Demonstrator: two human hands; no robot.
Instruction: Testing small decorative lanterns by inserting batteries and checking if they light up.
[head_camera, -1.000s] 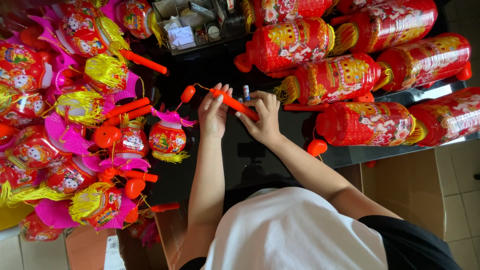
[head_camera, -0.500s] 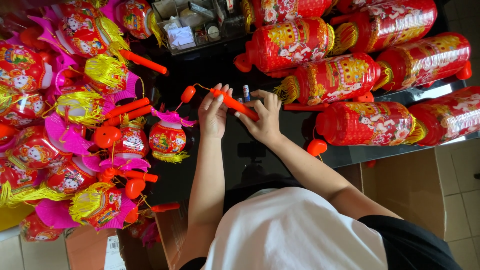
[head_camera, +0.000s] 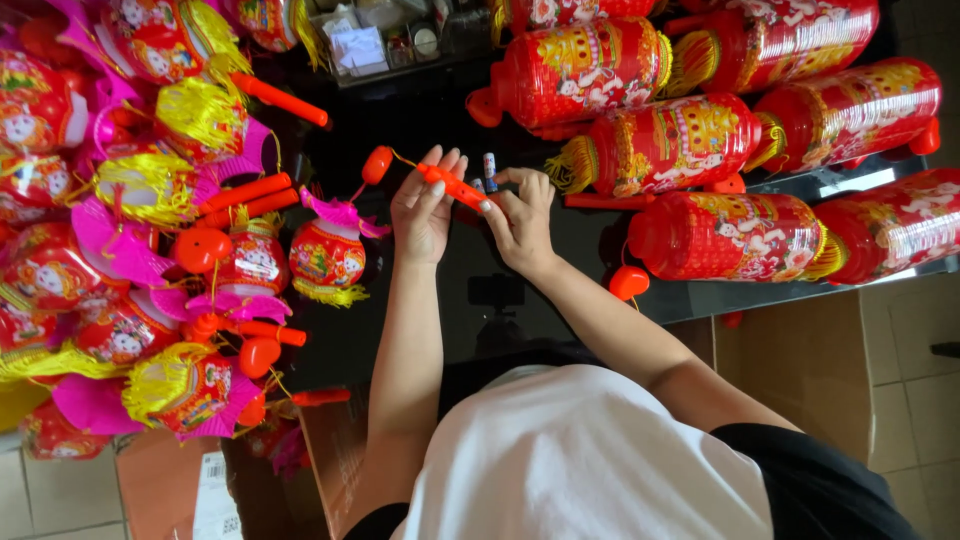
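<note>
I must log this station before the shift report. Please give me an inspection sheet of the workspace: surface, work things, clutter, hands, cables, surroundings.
Surface: black glossy table, mostly covered along both sides.
Work things: orange stick held between both hands, a thin cord leading to an orange heart-shaped piece.
Clutter: small round lanterns with pink and yellow fringe piled at one side; long red cylinder lanterns at the other; clear organiser box at the far edge; a small battery beyond the hands.
Hands: left hand and right hand both grip the stick with their fingers.
Cables: nothing seen.
Surroundings: tiled floor, cardboard box beside the table.
</note>
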